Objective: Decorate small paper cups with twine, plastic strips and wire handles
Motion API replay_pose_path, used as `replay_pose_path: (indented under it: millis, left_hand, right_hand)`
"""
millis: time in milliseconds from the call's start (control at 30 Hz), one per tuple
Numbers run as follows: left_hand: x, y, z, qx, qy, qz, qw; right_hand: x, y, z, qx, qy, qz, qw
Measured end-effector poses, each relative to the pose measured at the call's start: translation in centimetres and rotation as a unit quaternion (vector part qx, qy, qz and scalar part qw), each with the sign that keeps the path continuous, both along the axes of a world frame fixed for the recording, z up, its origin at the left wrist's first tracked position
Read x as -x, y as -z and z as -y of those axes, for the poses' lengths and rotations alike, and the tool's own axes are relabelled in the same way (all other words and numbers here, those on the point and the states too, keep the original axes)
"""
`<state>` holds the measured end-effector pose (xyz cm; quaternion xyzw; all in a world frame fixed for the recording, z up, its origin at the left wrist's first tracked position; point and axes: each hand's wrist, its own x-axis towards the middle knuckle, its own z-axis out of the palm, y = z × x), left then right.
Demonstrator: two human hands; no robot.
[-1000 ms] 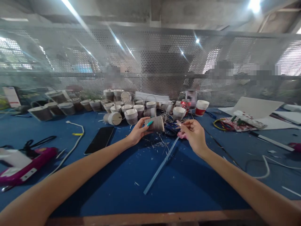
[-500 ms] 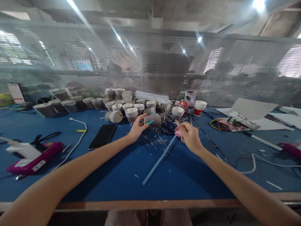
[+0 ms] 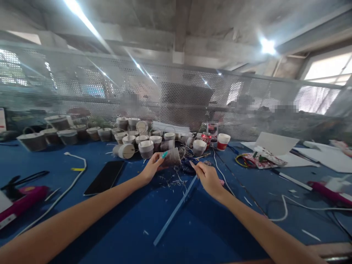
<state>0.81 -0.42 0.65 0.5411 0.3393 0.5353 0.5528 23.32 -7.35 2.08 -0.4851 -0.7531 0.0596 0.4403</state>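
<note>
My left hand (image 3: 152,167) grips a small grey cup wound with twine (image 3: 172,157), tipped on its side, with green-nailed fingers laid over it. Loose twine trails from the far end of the cup. Just to the right, my right hand (image 3: 206,178) is closed round what looks like a pink glue gun (image 3: 221,182), mostly hidden by the palm and fingers. A long translucent glue stick (image 3: 174,212) slants from beside this hand toward the front left. Scraps of twine (image 3: 176,179) lie between the two hands.
Several twine-wrapped cups (image 3: 145,148) crowd the back. A black phone (image 3: 104,178) lies at left, near a white cable (image 3: 82,165) and a magenta power strip (image 3: 26,201). A red can (image 3: 205,138), a red-and-white paper cup (image 3: 222,141) and papers (image 3: 275,145) stand or lie at back right.
My view has tilted up and shifted right. The twine-wound cup has turned in my left hand. My right hand has rotated, so the pink glue gun shows less, behind the hand.
</note>
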Motion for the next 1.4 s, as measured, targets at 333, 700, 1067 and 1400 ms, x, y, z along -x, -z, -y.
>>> replay_pose_path:
  millis: [333,700,1067,1400]
  left_hand:
    - [0.0,-0.1,0.0,0.003,-0.008,-0.01,1.0]
    - [-2.0,0.1,2.2,0.078,0.05,0.083,0.992]
    - [-2.6,0.4,2.4,0.073,0.072,0.06,0.993]
    - [-2.7,0.2,2.8,0.03,0.053,0.022,0.998]
  right_hand:
    - [-0.1,0.9,-0.2,0.032,-0.008,-0.068,0.997]
    - [0.4,-0.1,0.6,-0.137,-0.025,-0.006,0.99]
    - [0.8,0.4,0.8,-0.175,-0.043,-0.008,0.984]
    - [1.2,0.7,0.8,-0.149,0.067,-0.039,0.986]
